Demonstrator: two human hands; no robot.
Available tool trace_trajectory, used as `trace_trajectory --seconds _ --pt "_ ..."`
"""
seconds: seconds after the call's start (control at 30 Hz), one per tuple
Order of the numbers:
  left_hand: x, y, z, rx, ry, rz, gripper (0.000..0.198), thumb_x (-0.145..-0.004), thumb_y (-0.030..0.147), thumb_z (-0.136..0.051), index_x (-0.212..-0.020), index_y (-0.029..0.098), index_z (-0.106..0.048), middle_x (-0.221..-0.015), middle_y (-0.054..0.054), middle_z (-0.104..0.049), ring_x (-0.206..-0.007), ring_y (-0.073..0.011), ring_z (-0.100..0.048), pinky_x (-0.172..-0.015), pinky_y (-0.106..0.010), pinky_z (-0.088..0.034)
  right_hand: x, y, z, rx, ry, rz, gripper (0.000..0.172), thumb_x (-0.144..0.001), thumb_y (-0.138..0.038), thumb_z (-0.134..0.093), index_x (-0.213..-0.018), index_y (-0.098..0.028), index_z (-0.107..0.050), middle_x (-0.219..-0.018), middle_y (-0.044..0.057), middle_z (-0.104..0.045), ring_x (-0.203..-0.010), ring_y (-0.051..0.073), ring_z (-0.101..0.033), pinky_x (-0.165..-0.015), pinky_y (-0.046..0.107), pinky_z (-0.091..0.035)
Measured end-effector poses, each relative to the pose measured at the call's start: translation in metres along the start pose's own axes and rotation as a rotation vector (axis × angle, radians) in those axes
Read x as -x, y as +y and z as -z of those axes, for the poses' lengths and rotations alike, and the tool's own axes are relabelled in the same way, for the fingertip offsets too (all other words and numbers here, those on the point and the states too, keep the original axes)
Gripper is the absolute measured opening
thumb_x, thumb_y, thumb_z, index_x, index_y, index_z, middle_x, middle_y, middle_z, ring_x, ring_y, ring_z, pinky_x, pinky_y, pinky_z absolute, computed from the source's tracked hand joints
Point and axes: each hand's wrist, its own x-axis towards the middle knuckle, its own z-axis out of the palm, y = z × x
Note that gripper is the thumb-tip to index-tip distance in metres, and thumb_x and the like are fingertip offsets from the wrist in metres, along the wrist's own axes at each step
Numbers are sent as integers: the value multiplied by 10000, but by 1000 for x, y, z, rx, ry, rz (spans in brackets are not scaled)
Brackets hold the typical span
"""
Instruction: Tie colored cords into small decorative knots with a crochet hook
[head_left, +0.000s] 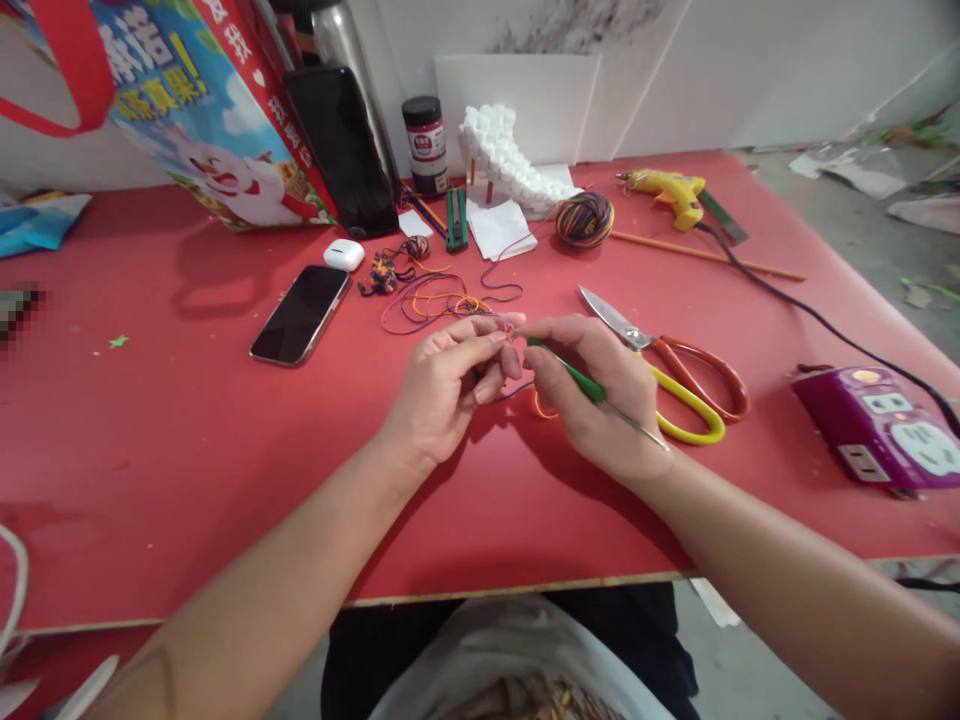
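My right hand (600, 395) is closed around a crochet hook with a green handle (574, 372), its metal end sticking out toward my wrist. The hook's other end meets my left hand (457, 380), whose fingers pinch a small piece of multicoloured yarn work (509, 330), mostly hidden by the fingertips. Loose strands of yarn (442, 302) loop over the red table beyond my left hand and run toward a multicoloured yarn ball (584, 220). Scissors (637, 338) with one red and one yellow handle lie just right of my right hand.
On the red table (187, 480), a phone (301, 315) and white earphone case (344, 254) lie left. A bag (225, 130), upright black phone (343, 150), jar (425, 145) and white structure (510, 160) stand behind. Right are a yellow glue gun (675, 195), its cable and a purple socket block (881, 425).
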Motion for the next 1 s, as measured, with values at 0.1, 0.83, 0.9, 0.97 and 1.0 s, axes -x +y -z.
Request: trace_trajectory --seconds 0.1,0.83,0.9,0.97,1.0 --pt "-1 2 2 22 -15 2 94 -843 187 -686 -786 132 -736 -601 -23 -661 -387 -36 -358 -406 -211 -183 1 3 1 -97 -7 -30 195 -1047 -292 -665 -1229 -249 -721 -984 50 -766 -741 167 -720 -639 301 -571" --pt "-4 12 7 68 -43 83 91 -833 66 -719 -765 95 -773 -558 -10 -643 -366 2 -351 -380 -116 -223 -6 -5 6 -292 4 -174 210 -1001 -405 -748 -1104 -223 -760 -761 -20 -683 -528 93 -604 -500 242 -510" --pt "-3 14 8 62 -52 93 93 -827 61 -721 -753 96 -766 -554 -9 -640 -365 4 -343 -376 -112 -216 -7 -4 6 -325 9 -192 212 -987 -404 -766 -1098 -223 -770 -790 -11 -705 -528 91 -604 -493 241 -507" --pt "-3 15 9 56 -58 102 81 -817 59 -728 -757 97 -767 -551 -6 -639 -363 6 -336 -375 -109 -211 -7 -4 6 -363 15 -197 205 -975 -400 -781 -1078 -222 -785 -782 -9 -714 -518 88 -600 -480 239 -499" --pt "-3 16 9 52 -62 107 72 -812 61 -733 -762 98 -770 -550 -6 -639 -362 6 -336 -374 -109 -211 -8 -5 6 -380 19 -197 201 -968 -399 -790 -1065 -222 -792 -773 -10 -715 -512 87 -595 -473 238 -494"
